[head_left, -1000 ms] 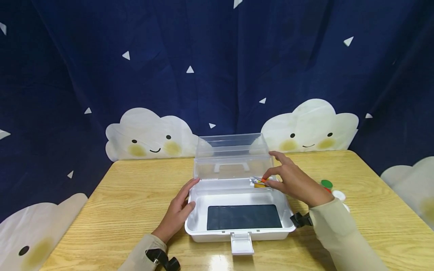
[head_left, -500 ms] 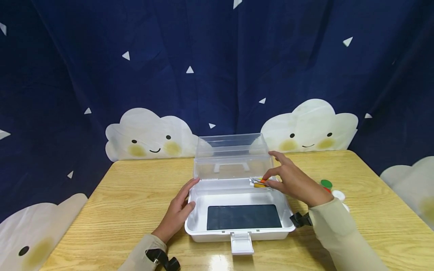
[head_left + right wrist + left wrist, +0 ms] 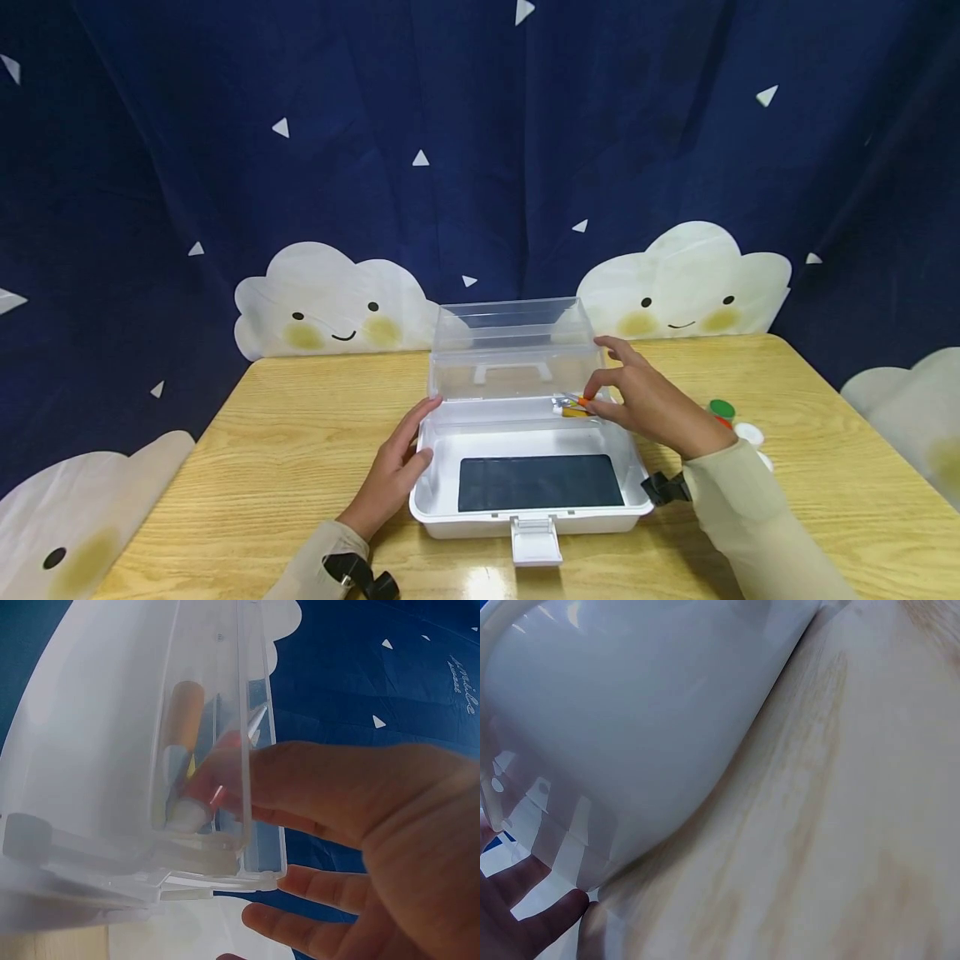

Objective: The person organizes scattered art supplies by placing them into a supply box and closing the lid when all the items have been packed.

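A white box (image 3: 442, 523) with a raised transparent lid (image 3: 517, 371) stands at the table's middle. My left hand (image 3: 392, 467) rests against its left side, fingers fairly straight, thumb at the rim; in the left wrist view those fingers touch the box's edge. At the right end of the clear upper tray (image 3: 487, 421), my right hand (image 3: 641, 400) pinches a small orange-red handled tool (image 3: 225, 750) with a pointed silver tip. Its exact kind is unclear. Beside it in the tray lies a yellow-orange handled item (image 3: 185, 712). My fingers partly hide both.
A dark rectangular panel (image 3: 540, 482) lies in the box's floor, and the front latch (image 3: 536, 546) hangs down. On the wooden table (image 3: 300, 433), right of the box, a green-lidded jar (image 3: 722, 409) stands by white lids (image 3: 748, 433). A navy curtain (image 3: 480, 167) hangs behind.
The pinched tool's silver tip dips toward the tray half a second ago and is tilted up again now. Both hands stay in nearly the same places.
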Available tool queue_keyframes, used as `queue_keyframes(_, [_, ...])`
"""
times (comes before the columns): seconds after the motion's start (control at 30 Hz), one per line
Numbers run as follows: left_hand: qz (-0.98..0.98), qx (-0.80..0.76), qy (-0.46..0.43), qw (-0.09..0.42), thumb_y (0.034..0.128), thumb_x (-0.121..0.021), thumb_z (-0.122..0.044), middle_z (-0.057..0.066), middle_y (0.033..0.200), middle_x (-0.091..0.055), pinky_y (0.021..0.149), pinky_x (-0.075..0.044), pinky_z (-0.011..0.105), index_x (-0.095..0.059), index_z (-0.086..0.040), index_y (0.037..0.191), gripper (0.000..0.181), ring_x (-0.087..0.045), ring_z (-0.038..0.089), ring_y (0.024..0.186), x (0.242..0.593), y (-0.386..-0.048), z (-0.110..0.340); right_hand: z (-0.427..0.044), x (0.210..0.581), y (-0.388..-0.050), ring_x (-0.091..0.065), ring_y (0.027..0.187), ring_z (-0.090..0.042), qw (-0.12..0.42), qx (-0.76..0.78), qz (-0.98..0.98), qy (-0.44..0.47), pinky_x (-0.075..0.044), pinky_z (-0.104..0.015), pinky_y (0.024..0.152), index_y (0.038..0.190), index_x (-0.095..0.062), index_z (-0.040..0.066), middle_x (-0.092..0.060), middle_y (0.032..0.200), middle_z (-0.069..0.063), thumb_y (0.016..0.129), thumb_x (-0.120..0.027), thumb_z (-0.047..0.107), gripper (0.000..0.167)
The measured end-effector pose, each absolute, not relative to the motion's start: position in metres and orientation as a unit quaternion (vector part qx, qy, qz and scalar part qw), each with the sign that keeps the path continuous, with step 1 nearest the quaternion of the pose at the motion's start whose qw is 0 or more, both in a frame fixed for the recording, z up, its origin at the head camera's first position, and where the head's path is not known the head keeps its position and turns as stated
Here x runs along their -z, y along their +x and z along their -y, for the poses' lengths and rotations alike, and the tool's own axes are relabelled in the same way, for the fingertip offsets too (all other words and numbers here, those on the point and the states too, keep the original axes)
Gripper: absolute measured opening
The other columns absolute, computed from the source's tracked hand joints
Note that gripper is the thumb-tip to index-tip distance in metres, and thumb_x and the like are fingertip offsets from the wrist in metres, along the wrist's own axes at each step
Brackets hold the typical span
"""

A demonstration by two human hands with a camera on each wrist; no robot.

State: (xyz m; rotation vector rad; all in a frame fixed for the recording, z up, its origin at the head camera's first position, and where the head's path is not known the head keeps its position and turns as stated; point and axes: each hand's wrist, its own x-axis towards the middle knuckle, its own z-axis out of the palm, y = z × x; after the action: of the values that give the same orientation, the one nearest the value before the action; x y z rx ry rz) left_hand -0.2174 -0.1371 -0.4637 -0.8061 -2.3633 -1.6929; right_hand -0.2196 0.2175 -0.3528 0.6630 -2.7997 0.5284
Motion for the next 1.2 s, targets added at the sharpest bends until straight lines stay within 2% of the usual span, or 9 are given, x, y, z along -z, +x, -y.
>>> queue_keyframes(0.33, [0.779, 0.561, -0.272, 0.068, 0.089, -0.047, 0.01, -0.001, 0.156, -0.029, 0.098, -0.044, 0.033, -0.036, -0.027, 0.149, 0.071, -0.036, 0.024, 0.137, 0.463, -0.218, 0.136, -0.217, 0.352, -0.219, -0.044, 0.124, -0.045, 0.1, -0.177, 0.955, 0.217, -0.044, -0.057, 0.093, 0.082, -0.076, 0.024, -0.036, 0.145, -0.023, 0.079, -0.079, 0.019, 0.007])
queue_keyframes(0.53, [0.778, 0.557, -0.282, 0.069, 0.0897, -0.047, 0.01, 0.004, 0.157, -0.027, 0.098, -0.044, 0.034, -0.035, -0.023, 0.15, 0.07, -0.034, 0.029, 0.138, 0.463, -0.218, 0.137, -0.218, 0.352, -0.22, -0.043, 0.124, -0.045, 0.102, -0.177, 0.954, 0.219, -0.044, -0.057, 0.094, 0.083, -0.078, 0.023, -0.036, 0.145, -0.023, 0.079, -0.079, 0.018, 0.006])
queue_keyframes(0.77, [0.78, 0.552, -0.285, 0.077, 0.0876, -0.046, 0.014, 0.016, 0.154, -0.029, 0.096, -0.044, 0.03, -0.036, -0.009, 0.148, 0.066, -0.037, 0.036, 0.134, 0.447, -0.208, 0.133, -0.217, 0.352, -0.218, -0.042, 0.125, -0.046, 0.096, -0.173, 0.956, 0.218, -0.042, -0.058, 0.095, 0.084, -0.079, 0.022, -0.035, 0.146, -0.024, 0.079, -0.079, 0.018, 0.007])
queue_keyframes(0.87, [0.785, 0.547, -0.282, 0.075, 0.0869, -0.046, 0.014, 0.02, 0.153, -0.03, 0.097, -0.045, 0.034, -0.037, -0.004, 0.147, 0.063, -0.038, 0.038, 0.133, 0.437, -0.201, 0.131, -0.217, 0.353, -0.217, -0.042, 0.125, -0.046, 0.096, -0.173, 0.956, 0.217, -0.042, -0.058, 0.095, 0.085, -0.079, 0.022, -0.035, 0.146, -0.024, 0.079, -0.079, 0.018, 0.006])
queue_keyframes(1.0, [0.791, 0.543, -0.273, 0.071, 0.0872, -0.046, 0.014, 0.021, 0.152, -0.03, 0.097, -0.045, 0.038, -0.037, -0.003, 0.146, 0.062, -0.039, 0.037, 0.133, 0.43, -0.198, 0.13, -0.217, 0.353, -0.217, -0.041, 0.125, -0.046, 0.096, -0.172, 0.956, 0.216, -0.042, -0.058, 0.095, 0.085, -0.079, 0.022, -0.035, 0.146, -0.024, 0.079, -0.079, 0.019, 0.006])
queue_keyframes(1.2, [0.787, 0.549, -0.273, 0.073, 0.0866, -0.046, 0.014, 0.021, 0.152, -0.03, 0.096, -0.044, 0.029, -0.038, -0.003, 0.146, 0.063, -0.039, 0.035, 0.133, 0.43, -0.199, 0.13, -0.217, 0.352, -0.218, -0.04, 0.126, -0.046, 0.097, -0.171, 0.956, 0.217, -0.042, -0.059, 0.096, 0.086, -0.079, 0.022, -0.035, 0.147, -0.024, 0.08, -0.079, 0.019, 0.007])
